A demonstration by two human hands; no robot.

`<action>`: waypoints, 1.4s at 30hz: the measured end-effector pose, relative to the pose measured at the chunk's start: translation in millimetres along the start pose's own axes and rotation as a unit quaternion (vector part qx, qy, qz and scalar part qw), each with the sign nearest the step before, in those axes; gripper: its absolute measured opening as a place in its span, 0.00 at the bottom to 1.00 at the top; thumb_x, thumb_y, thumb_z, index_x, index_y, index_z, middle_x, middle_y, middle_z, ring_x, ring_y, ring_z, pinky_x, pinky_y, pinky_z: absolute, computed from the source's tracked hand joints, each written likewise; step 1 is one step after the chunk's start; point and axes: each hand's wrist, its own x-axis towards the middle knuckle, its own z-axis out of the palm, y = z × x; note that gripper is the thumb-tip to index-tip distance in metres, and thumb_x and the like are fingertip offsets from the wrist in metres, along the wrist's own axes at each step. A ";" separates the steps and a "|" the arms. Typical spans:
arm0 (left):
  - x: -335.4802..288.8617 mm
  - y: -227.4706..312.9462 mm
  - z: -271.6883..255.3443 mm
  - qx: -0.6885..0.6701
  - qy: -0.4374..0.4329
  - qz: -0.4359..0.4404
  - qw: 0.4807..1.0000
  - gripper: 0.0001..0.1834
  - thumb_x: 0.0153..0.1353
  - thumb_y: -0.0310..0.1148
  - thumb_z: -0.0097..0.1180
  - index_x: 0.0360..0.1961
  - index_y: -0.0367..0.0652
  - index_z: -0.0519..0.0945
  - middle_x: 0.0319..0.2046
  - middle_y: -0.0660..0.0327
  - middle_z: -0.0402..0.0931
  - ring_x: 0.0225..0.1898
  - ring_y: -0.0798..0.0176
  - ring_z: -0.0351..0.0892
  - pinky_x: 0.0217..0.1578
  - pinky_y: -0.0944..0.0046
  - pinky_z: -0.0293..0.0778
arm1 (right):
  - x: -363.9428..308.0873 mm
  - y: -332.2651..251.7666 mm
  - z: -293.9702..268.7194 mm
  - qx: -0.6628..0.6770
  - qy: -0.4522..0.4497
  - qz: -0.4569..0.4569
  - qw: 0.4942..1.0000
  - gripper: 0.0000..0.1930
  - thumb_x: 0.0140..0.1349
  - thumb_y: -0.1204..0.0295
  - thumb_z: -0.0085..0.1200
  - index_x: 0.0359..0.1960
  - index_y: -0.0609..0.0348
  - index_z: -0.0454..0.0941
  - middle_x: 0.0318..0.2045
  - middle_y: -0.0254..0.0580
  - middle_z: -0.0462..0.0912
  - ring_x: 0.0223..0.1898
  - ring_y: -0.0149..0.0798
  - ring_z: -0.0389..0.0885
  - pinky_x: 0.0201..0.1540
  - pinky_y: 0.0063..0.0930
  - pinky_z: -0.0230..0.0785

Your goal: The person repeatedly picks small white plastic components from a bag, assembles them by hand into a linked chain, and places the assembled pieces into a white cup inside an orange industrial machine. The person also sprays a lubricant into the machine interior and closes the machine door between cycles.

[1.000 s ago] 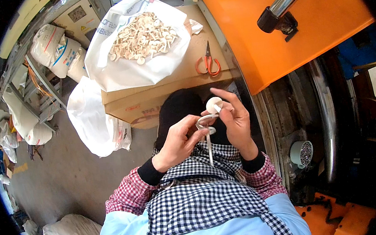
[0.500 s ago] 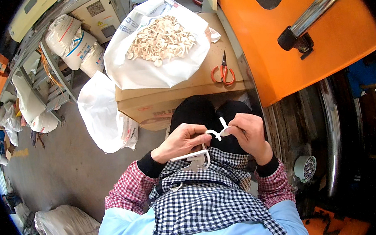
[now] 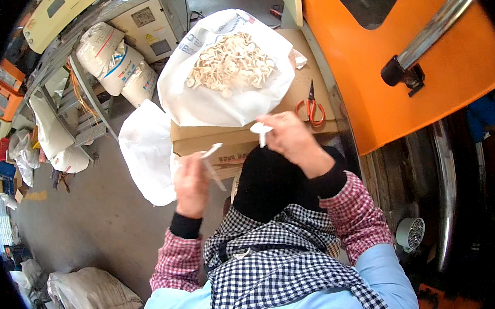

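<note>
My left hand (image 3: 192,183), blurred by motion, is closed on a thin white plastic sprue (image 3: 212,151) in front of the cardboard box. Between the fingers of my right hand (image 3: 290,140) is a white plastic piece (image 3: 262,132) with a round flat head and a short stem. That hand is at the near edge of an opened white bag (image 3: 220,117). Heaped in the bag are many cream-white pieces (image 3: 231,64) with round heads and stems. Red-handled snips (image 3: 312,110) lie on the box, just beyond my right hand.
The bag rests on a cardboard box (image 3: 327,125) before my knees. Another white bag (image 3: 146,154) stands left of it. An orange machine panel (image 3: 359,86) with a metal bar (image 3: 436,23) is close on the right. A small tub (image 3: 410,234) sits low at right.
My hands were together over my lap on white plastic parts. Now they are apart: the left has gone left and up with the sprue, the right forward to the bag with the round-headed piece.
</note>
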 end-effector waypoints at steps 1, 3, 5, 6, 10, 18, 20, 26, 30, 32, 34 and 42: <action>1.1 -9.8 -8.4 0.025 0.032 -0.031 0.999 0.11 0.51 0.20 0.53 0.37 0.34 0.76 0.25 0.55 0.72 0.23 0.58 0.72 0.22 0.63 0.67 | 7.2 -8.2 -4.3 0.039 0.017 -0.015 0.999 0.13 0.63 0.68 0.49 0.20 0.58 0.70 0.08 0.24 0.59 0.08 0.22 0.54 0.11 0.18 0.42; 0.7 -8.2 -22.1 -0.201 0.081 -0.307 0.927 0.05 0.58 0.26 0.55 0.30 0.33 0.77 0.18 0.63 0.72 0.19 0.72 0.68 0.20 0.70 0.64 | 25.6 -25.8 -2.3 0.016 0.103 -0.028 0.994 0.12 0.62 0.68 0.47 0.21 0.58 0.70 0.10 0.26 0.62 0.09 0.23 0.58 0.12 0.19 0.46; 0.5 -12.6 -17.8 -0.336 0.065 -0.391 0.855 0.13 0.63 0.35 0.52 0.28 0.34 0.78 0.20 0.64 0.75 0.18 0.75 0.70 0.19 0.75 0.65 | 71.9 -28.6 -8.2 -0.045 0.140 -0.082 0.986 0.14 0.64 0.64 0.45 0.29 0.63 0.72 0.19 0.34 0.71 0.16 0.26 0.67 0.19 0.19 0.58; 4.0 -8.4 -12.0 -0.415 0.067 -0.421 0.804 0.14 0.64 0.36 0.52 0.30 0.34 0.78 0.20 0.63 0.75 0.18 0.75 0.70 0.19 0.75 0.65 | 99.1 -32.0 -13.4 -0.067 0.142 -0.108 0.982 0.17 0.66 0.61 0.44 0.34 0.66 0.73 0.25 0.39 0.77 0.21 0.29 0.72 0.23 0.19 0.65; 25.7 17.0 -5.7 -0.600 0.053 -0.503 0.620 0.14 0.65 0.36 0.49 0.39 0.32 0.76 0.28 0.54 0.79 0.25 0.69 0.78 0.23 0.75 0.73 | 147.7 -21.6 -23.7 -0.168 0.091 -0.096 0.977 0.21 0.67 0.60 0.41 0.41 0.73 0.72 0.34 0.48 0.81 0.31 0.36 0.80 0.32 0.24 0.73; 32.5 38.2 13.2 -0.692 0.011 -0.555 0.461 0.18 0.64 0.38 0.50 0.41 0.29 0.73 0.34 0.51 0.78 0.34 0.63 0.81 0.30 0.75 0.78 | -14.1 42.7 -18.9 -0.180 -0.131 -0.070 0.973 0.20 0.68 0.63 0.39 0.51 0.68 0.69 0.34 0.43 0.80 0.33 0.32 0.79 0.34 0.22 0.73; 33.7 44.3 16.4 -0.697 0.012 -0.561 0.446 0.18 0.64 0.38 0.50 0.41 0.29 0.74 0.35 0.51 0.78 0.35 0.63 0.81 0.31 0.74 0.78 | -41.5 41.1 -14.6 -0.083 -0.103 -0.068 0.989 0.19 0.67 0.66 0.43 0.54 0.67 0.67 0.35 0.42 0.79 0.32 0.31 0.79 0.33 0.22 0.73; 33.2 57.9 24.7 -0.706 -0.011 -0.551 0.445 0.18 0.64 0.37 0.49 0.42 0.29 0.73 0.36 0.50 0.78 0.36 0.62 0.81 0.33 0.72 0.79 | -68.9 44.2 -13.8 -0.246 -0.016 -0.186 0.951 0.20 0.62 0.76 0.49 0.55 0.68 0.66 0.35 0.47 0.80 0.29 0.32 0.80 0.30 0.18 0.74; 34.3 62.2 19.1 -0.711 -0.025 -0.525 0.466 0.17 0.65 0.37 0.48 0.43 0.30 0.73 0.35 0.51 0.79 0.35 0.62 0.81 0.32 0.72 0.79 | -68.0 47.2 -24.0 -0.067 -0.045 -0.107 0.991 0.21 0.65 0.70 0.47 0.57 0.71 0.65 0.40 0.57 0.79 0.28 0.33 0.79 0.30 0.19 0.73; 33.1 63.3 18.7 -0.709 -0.031 -0.512 0.485 0.17 0.65 0.38 0.48 0.43 0.31 0.74 0.34 0.51 0.79 0.35 0.62 0.81 0.31 0.72 0.78 | -71.9 43.4 -22.6 0.029 -0.059 -0.080 0.995 0.23 0.66 0.66 0.46 0.56 0.74 0.65 0.38 0.54 0.78 0.30 0.32 0.78 0.33 0.20 0.72; 33.1 66.5 19.9 -0.704 -0.033 -0.503 0.500 0.17 0.65 0.38 0.48 0.42 0.32 0.74 0.33 0.52 0.79 0.34 0.62 0.82 0.30 0.71 0.78 | -73.0 45.1 -23.4 0.102 -0.083 -0.076 0.988 0.26 0.67 0.61 0.43 0.55 0.77 0.63 0.40 0.56 0.78 0.31 0.33 0.77 0.36 0.21 0.71; 34.8 70.5 19.6 -0.681 -0.047 -0.488 0.544 0.17 0.65 0.39 0.48 0.39 0.32 0.74 0.30 0.51 0.79 0.30 0.60 0.82 0.27 0.70 0.78 | -72.3 53.5 -32.0 0.180 -0.123 -0.016 0.976 0.25 0.67 0.60 0.40 0.55 0.73 0.64 0.41 0.56 0.77 0.33 0.35 0.77 0.37 0.21 0.71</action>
